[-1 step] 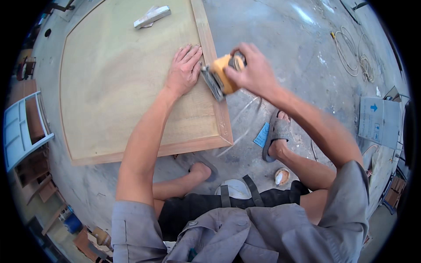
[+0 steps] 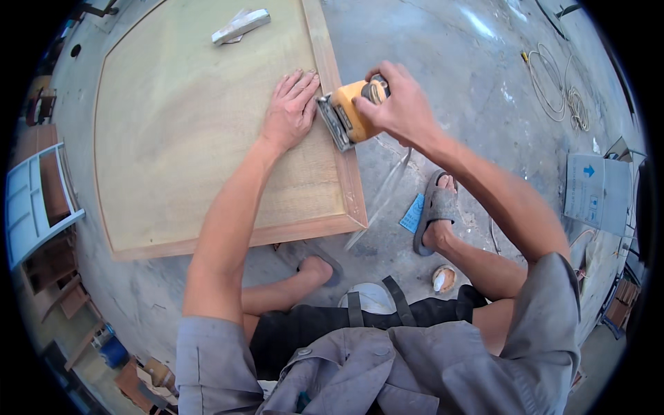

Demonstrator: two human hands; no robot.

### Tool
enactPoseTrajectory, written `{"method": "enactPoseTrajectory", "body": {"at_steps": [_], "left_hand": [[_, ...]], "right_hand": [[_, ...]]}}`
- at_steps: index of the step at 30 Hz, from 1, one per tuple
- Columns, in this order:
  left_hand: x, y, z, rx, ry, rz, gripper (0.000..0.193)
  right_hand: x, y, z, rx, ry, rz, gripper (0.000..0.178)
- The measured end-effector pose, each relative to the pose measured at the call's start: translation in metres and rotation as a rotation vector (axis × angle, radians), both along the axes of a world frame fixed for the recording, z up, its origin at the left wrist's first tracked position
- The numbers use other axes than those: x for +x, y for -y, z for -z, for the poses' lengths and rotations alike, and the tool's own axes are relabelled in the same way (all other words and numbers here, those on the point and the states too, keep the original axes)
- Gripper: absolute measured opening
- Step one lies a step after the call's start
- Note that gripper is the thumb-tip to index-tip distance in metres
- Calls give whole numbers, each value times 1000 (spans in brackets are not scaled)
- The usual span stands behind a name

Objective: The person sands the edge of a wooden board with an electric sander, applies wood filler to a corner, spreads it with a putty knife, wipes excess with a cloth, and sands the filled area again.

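Observation:
A large framed wooden panel [image 2: 207,152] lies in front of me on the left, with a paler centre and a reddish-brown border. My left hand [image 2: 289,111] rests flat on it near the right border, fingers stretched out and slightly apart. My right hand [image 2: 398,100] is wrapped round the top of a yellow-and-black electric sander [image 2: 354,114]. The sander is tilted, its flat pad against the right border of the panel, just beside my left fingers. Farther up the panel lies a pale wrapped block [image 2: 241,26] on a folded scrap.
Coiled cable [image 2: 553,90] lies on the concrete floor at right, beyond a cardboard box [image 2: 598,187]. A blue sheet [image 2: 413,213] sits by my right sandal [image 2: 439,211], and a small open tub [image 2: 444,279] stands nearer. A pale blue frame [image 2: 38,200] leans at far left.
My right hand and the sander have shifted slightly up and left along the border, and look less blurred. The cord below the sander has swung slightly. My left hand stays put.

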State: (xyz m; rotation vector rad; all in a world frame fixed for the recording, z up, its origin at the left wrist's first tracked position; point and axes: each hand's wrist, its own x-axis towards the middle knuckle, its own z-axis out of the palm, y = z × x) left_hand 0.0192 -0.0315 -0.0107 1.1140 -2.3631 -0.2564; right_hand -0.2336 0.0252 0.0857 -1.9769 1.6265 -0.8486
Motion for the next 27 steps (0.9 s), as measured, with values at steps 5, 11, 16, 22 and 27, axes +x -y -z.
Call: {"method": "enactPoseTrajectory", "body": {"at_steps": [5, 11, 16, 22, 27], "left_hand": [[4, -6, 3, -76, 73, -295, 45], [-5, -5, 3, -10, 43, -464, 46], [-6, -1, 10, -14, 43, -647, 45], [-5, -4, 8, -8, 29, -621, 45], [-4, -4, 8, -3, -21, -602, 46]], "right_hand": [[6, -67, -12, 48, -47, -99, 37], [3, -110, -39, 61, -120, -302, 37], [14, 18, -21, 44, -106, -159, 38], [27, 201, -13, -37, -268, -110, 51], [64, 292, -19, -87, -455, -120, 54]]}}
